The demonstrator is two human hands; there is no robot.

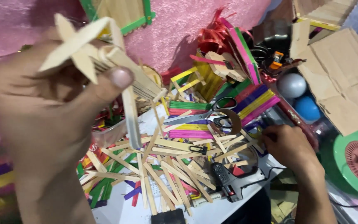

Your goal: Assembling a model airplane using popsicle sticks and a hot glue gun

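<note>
Head view: left hand [42, 112] at upper left of frame, fingers clamped on a plain wooden stick model [100, 54], its long axis running down-right toward frame centre. Right hand [289, 145] at lower right, fingers curled into the loose stick pile [166, 166] on the table [212, 211]; whether it grips one, cannot tell. Scissors [212, 116] lie just left of that hand, black glue gun [228, 182] below. Brown cardboard sheet [340, 79] upper right, coloured stick stacks [253, 101] centre.

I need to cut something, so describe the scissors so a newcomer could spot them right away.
Start at the white table heaped with plain wooden sticks. Behind the heap lie stacked coloured sticks. The scissors rest there: metal blades, dark handle loops.
</note>
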